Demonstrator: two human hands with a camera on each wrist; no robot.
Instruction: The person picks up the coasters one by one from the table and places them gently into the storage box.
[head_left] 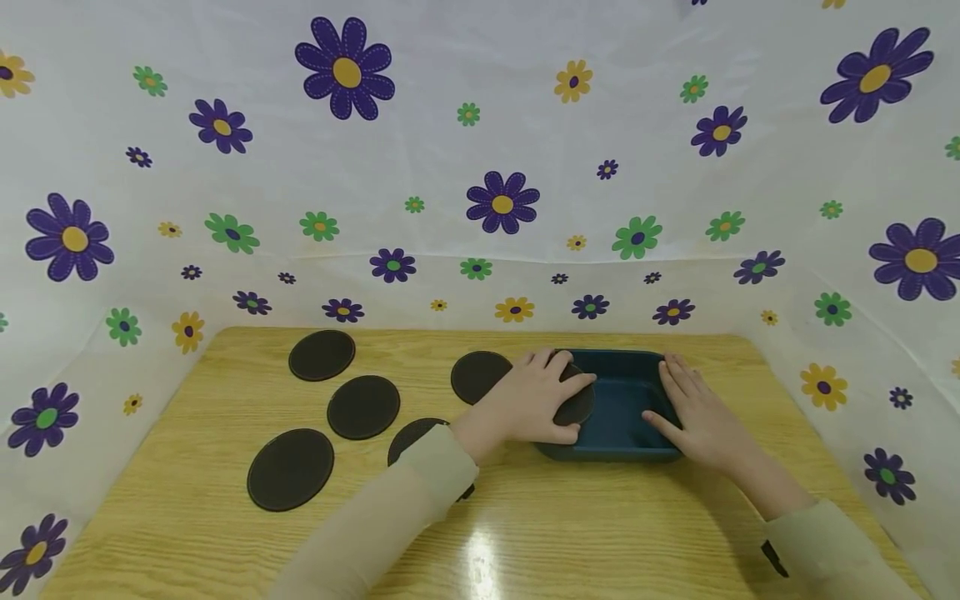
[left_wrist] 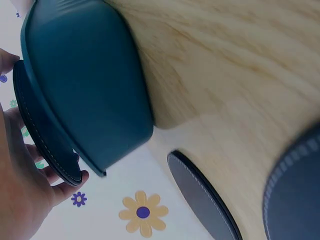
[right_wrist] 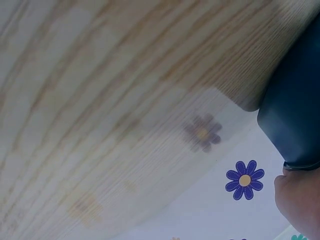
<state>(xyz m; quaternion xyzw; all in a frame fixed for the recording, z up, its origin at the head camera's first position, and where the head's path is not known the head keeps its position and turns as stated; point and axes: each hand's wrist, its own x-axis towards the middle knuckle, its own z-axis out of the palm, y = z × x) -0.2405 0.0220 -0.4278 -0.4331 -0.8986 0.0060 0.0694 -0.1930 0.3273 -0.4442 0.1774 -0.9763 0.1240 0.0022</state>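
Observation:
My left hand (head_left: 536,396) grips a black round coaster (head_left: 576,406) with stitched edging, fingers spread around its rim. In the left wrist view this coaster (left_wrist: 42,127) is tilted beside the upper edge of a dark teal rectangular box (left_wrist: 92,85). From the head view, it overlaps the left end of the box (head_left: 626,454). My right hand (head_left: 701,412) rests on the box's right rim, fingers extended and thumb over the inside. Only part of the right hand (right_wrist: 302,200) shows in the right wrist view, against the box's edge (right_wrist: 295,100).
Several more black coasters lie flat on the wooden table, among them a far-left coaster (head_left: 322,355), a near-left one (head_left: 291,470) and one behind the left forearm (head_left: 476,375). Another coaster (head_left: 416,437) is partly covered by the left sleeve. Flower-printed white cloth (head_left: 420,167) surrounds the table.

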